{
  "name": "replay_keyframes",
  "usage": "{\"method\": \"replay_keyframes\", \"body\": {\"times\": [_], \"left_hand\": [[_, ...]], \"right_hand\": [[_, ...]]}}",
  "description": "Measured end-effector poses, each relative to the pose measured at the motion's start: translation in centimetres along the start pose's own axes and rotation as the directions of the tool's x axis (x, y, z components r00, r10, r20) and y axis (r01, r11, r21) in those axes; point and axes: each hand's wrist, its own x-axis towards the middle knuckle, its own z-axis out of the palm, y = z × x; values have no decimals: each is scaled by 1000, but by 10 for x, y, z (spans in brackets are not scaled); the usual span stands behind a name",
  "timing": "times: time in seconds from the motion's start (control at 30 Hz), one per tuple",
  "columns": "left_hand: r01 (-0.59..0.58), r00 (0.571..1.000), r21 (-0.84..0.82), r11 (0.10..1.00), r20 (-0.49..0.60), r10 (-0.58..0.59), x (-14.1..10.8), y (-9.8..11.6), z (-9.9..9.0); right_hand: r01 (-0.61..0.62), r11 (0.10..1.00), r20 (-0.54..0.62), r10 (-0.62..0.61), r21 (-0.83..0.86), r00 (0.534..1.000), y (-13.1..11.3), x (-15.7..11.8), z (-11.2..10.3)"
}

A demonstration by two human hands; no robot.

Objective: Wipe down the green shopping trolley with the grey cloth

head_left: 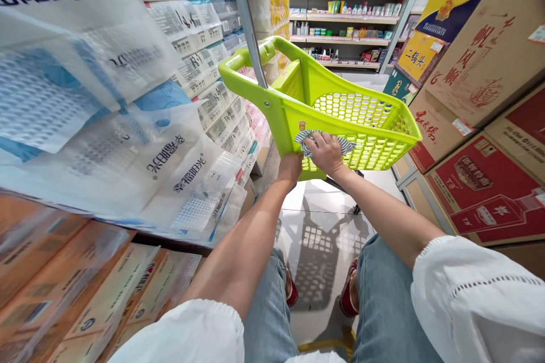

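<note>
A bright green plastic shopping cart (284,110) stands sideways in front of me, its honeycomb-holed basket reaching to the right. My right hand (326,153) presses a black-and-white striped cloth (347,146) flat against the cart's near side wall, just below a small sticker (302,126). Lower and to the left, my left hand (291,167) is closed at the cart's lower edge. Its fingers are mostly hidden, but they appear to grip that edge. A grey metal pole (247,17) rises by the cart's handle.
Packs of wrapped tissue paper (170,153) are stacked close on my left. Liquor cartons (472,68) are piled on the right. Behind the cart are store shelves (349,14) with bottles and boxes. The cart's shadow falls on the pale tiled floor (298,198) between my feet.
</note>
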Motion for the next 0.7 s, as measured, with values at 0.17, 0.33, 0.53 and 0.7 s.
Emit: {"method": "replay_keyframes", "body": {"times": [0.17,0.33,0.53,0.7], "left_hand": [[-20,999,167,986,28,16,5,-8,2],[-48,999,175,983,-6,49,5,-12,6],[-43,999,160,986,-1,44,7,-11,7],[-25,1000,140,990,12,24,7,-9,2]], "right_hand": [[50,999,67,-49,-5,997,-4,-20,34],[122,992,201,-122,15,972,-6,-49,47],[240,970,319,-238,35,917,-12,-60,51],[199,980,194,-197,9,961,-1,-21,25]]}}
